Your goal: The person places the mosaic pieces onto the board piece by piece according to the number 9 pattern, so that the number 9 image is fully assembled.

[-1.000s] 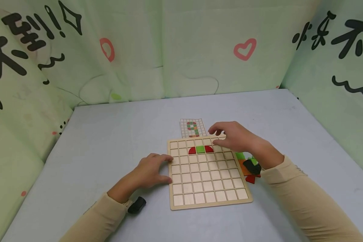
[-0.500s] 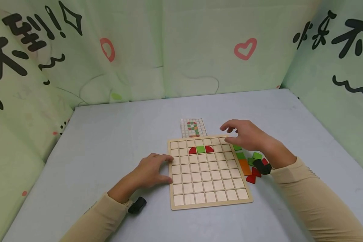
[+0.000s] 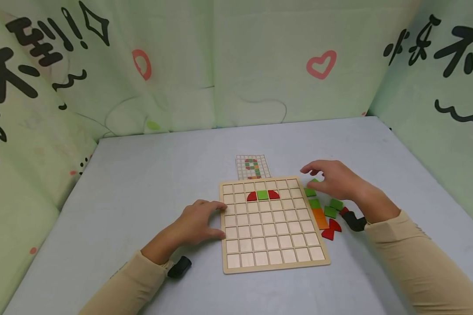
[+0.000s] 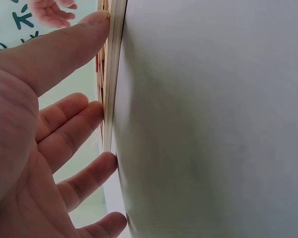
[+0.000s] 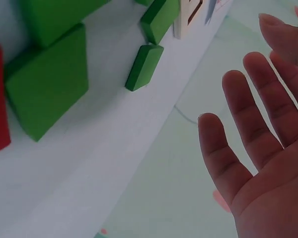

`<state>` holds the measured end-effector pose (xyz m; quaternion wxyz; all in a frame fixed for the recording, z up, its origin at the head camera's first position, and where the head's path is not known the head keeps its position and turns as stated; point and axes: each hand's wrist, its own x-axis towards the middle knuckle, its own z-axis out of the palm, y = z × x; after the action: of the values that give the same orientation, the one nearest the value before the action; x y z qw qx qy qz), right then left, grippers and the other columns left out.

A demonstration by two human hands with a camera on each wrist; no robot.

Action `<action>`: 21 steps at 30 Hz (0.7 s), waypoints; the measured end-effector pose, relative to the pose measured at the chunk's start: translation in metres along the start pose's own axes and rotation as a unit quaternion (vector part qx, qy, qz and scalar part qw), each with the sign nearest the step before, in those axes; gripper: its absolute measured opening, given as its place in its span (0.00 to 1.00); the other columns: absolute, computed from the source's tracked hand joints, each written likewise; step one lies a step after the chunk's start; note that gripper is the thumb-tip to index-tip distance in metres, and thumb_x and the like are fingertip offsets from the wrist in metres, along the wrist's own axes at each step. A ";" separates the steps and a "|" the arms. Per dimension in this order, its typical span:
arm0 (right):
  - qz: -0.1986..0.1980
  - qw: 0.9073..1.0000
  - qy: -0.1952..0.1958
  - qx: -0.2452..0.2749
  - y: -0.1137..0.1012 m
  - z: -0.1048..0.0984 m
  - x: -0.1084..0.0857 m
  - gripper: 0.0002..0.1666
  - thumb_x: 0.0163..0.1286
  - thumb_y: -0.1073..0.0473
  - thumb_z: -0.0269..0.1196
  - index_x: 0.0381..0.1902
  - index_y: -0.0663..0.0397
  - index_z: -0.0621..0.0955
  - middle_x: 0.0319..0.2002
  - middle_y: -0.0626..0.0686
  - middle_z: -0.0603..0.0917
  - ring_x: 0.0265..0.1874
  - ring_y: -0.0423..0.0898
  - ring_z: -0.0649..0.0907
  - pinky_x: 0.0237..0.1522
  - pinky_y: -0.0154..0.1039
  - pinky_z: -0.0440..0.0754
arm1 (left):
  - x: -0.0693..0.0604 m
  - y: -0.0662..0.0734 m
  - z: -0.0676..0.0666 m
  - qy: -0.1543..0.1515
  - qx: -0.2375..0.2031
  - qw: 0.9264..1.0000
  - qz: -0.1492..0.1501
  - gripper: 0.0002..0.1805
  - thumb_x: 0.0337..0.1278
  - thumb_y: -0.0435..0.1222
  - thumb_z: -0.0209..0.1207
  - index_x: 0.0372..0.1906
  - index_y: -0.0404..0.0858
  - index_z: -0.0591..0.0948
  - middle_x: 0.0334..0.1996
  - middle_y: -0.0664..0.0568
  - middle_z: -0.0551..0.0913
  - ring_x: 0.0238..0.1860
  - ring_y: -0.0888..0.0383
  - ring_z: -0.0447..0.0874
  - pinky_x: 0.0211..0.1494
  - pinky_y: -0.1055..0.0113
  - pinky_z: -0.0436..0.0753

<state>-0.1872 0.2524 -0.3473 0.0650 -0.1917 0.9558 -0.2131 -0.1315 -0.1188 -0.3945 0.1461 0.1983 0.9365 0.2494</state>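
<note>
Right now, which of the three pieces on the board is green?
The square middle piece; the red pieces on either side of it each have a curved edge.

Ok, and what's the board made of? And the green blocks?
The board looks like smooth, pale wood, not shiny: its edge shows thin stripes, maybe plywood layers. The green blocks have flat, even colour and a dull finish; they could be painted wood or plastic, as no grain shows.

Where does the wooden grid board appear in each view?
Head: grid board low, just right of centre.
Left wrist: board edge, a near-vertical strip left of centre, running from the top.
Right wrist: board frame, partly seen, top, right of centre.
Shared landmark: right hand, in all three.
</note>
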 end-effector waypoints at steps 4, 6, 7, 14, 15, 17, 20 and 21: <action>0.030 0.999 -0.011 -0.004 0.007 0.000 -0.002 0.24 0.68 0.60 0.66 0.61 0.60 0.80 0.55 0.62 0.81 0.55 0.61 0.76 0.55 0.61 0.75 | 0.000 0.000 0.000 0.000 0.001 1.000 -0.002 0.36 0.48 0.44 0.76 0.65 0.45 0.77 0.60 0.52 0.78 0.66 0.48 0.69 0.64 0.48 0.69; 0.039 0.999 -0.015 -0.004 0.011 0.000 -0.002 0.25 0.68 0.59 0.66 0.61 0.60 0.79 0.55 0.64 0.81 0.55 0.62 0.75 0.55 0.61 0.75 | 0.000 0.001 0.000 0.001 0.003 1.000 -0.003 0.36 0.48 0.44 0.76 0.64 0.45 0.77 0.60 0.52 0.78 0.66 0.48 0.69 0.64 0.48 0.69; 0.043 0.999 -0.017 -0.003 0.013 0.000 -0.003 0.25 0.68 0.59 0.65 0.61 0.59 0.79 0.54 0.64 0.80 0.55 0.63 0.75 0.54 0.61 0.75 | 0.000 0.001 0.000 0.001 0.003 1.000 -0.003 0.36 0.48 0.45 0.76 0.64 0.45 0.77 0.60 0.52 0.78 0.66 0.48 0.69 0.64 0.48 0.69; 0.052 0.998 -0.021 -0.002 0.025 0.002 -0.004 0.24 0.67 0.60 0.65 0.60 0.60 0.79 0.54 0.65 0.81 0.55 0.63 0.75 0.55 0.61 0.75 | 0.000 0.002 0.001 0.003 0.004 1.000 -0.005 0.36 0.48 0.45 0.76 0.65 0.44 0.77 0.60 0.52 0.78 0.65 0.47 0.69 0.63 0.47 0.70; 0.053 0.998 -0.021 -0.003 0.026 0.002 -0.004 0.24 0.67 0.60 0.65 0.60 0.61 0.79 0.54 0.65 0.81 0.55 0.64 0.76 0.55 0.61 0.75 | 0.000 0.002 0.001 0.003 0.004 1.000 -0.003 0.36 0.48 0.45 0.76 0.65 0.44 0.77 0.60 0.52 0.78 0.65 0.47 0.69 0.63 0.47 0.70; 0.055 0.998 -0.022 -0.005 0.028 0.003 -0.004 0.24 0.67 0.61 0.65 0.60 0.61 0.79 0.54 0.66 0.81 0.55 0.64 0.76 0.55 0.62 0.74 | 0.000 0.002 0.001 0.004 0.005 1.000 -0.002 0.36 0.48 0.45 0.76 0.65 0.44 0.77 0.60 0.51 0.78 0.65 0.47 0.69 0.63 0.47 0.70; 0.056 0.998 -0.025 -0.010 0.031 0.003 -0.004 0.24 0.67 0.61 0.65 0.60 0.61 0.79 0.54 0.67 0.80 0.55 0.64 0.76 0.55 0.62 0.74 | 0.000 0.001 0.001 0.004 0.005 1.000 0.000 0.36 0.48 0.44 0.76 0.65 0.44 0.77 0.60 0.51 0.78 0.65 0.47 0.69 0.63 0.47 0.70; 0.056 0.998 -0.027 -0.012 0.031 0.003 -0.003 0.24 0.67 0.61 0.65 0.60 0.62 0.79 0.54 0.67 0.80 0.55 0.65 0.76 0.55 0.62 0.74 | 0.000 0.001 0.001 0.004 0.005 1.000 0.000 0.36 0.48 0.44 0.76 0.65 0.44 0.77 0.60 0.52 0.78 0.65 0.47 0.69 0.64 0.47 0.69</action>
<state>-0.1944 0.2785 -0.3631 0.1003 -0.1441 0.9655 -0.1922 -0.1305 -0.1175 -0.3945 0.1412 0.1978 0.9385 0.2454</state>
